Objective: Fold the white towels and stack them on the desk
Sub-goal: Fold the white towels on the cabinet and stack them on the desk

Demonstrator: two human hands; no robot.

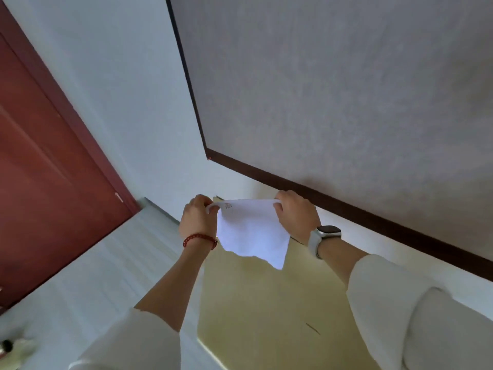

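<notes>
A small white towel (250, 231) hangs in the air above the pale yellow desk (266, 303). My left hand (196, 218) pinches its upper left corner, and my right hand (296, 214) pinches its upper right corner, so the top edge is stretched between them. The lower part of the towel hangs loose with an uneven bottom edge. A faint mark shows near its top left corner. No other towels are in view.
A large grey panel with a dark frame (333, 102) hangs on the white wall behind the desk. A red-brown door (40, 169) stands at the left. The pale floor (93, 263) runs left of the desk, with a blurred small object (10, 345) at the bottom left.
</notes>
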